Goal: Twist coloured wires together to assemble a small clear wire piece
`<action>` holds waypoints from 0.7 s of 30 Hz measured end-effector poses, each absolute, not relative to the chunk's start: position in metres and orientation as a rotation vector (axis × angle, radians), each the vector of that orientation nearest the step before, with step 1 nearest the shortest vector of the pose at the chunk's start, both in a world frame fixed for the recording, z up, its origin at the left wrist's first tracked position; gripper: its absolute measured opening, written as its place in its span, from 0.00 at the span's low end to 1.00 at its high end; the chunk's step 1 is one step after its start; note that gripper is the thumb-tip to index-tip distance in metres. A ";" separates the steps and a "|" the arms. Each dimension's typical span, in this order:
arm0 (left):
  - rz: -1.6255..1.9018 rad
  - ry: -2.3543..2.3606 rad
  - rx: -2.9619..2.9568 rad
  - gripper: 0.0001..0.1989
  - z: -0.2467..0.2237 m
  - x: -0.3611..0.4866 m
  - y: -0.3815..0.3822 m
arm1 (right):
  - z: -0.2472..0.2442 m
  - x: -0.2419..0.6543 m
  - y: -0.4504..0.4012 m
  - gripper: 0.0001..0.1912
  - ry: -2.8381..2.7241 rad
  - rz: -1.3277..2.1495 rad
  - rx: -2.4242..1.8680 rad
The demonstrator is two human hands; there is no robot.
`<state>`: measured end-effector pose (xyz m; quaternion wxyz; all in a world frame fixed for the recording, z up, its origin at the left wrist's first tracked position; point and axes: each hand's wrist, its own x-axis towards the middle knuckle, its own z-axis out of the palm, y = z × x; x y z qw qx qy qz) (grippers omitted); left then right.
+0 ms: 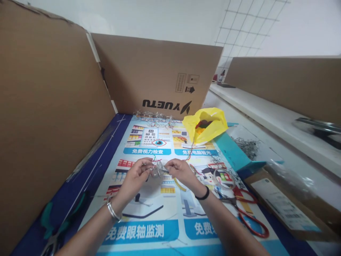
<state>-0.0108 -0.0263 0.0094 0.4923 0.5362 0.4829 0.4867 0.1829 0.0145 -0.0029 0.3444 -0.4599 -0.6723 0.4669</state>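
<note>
A small bundle of thin silvery wire (159,168) is between my two hands, over the printed mat (157,193). My left hand (138,174) pinches its left side with thumb and fingers. From the other side, my right hand (182,172) is closed in a pinch at the bundle's right edge; a small part there is hidden by the fingertips. Red and green threads (190,151) run from the yellow bag (210,124) down toward my right hand. Short coloured thread ends also show just beyond my left fingers.
Red-handled scissors (246,213) and a clear tape roll (224,178) lie to the right. Green-handled pliers (53,231) are at lower left. More silvery wire pieces (157,117) line the back. A blue box (231,153) and cardboard walls (151,74) border the space.
</note>
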 end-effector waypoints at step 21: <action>1.166 1.489 2.326 0.07 -0.007 -0.010 -0.030 | -0.010 0.168 0.002 0.07 -1.864 0.888 -1.091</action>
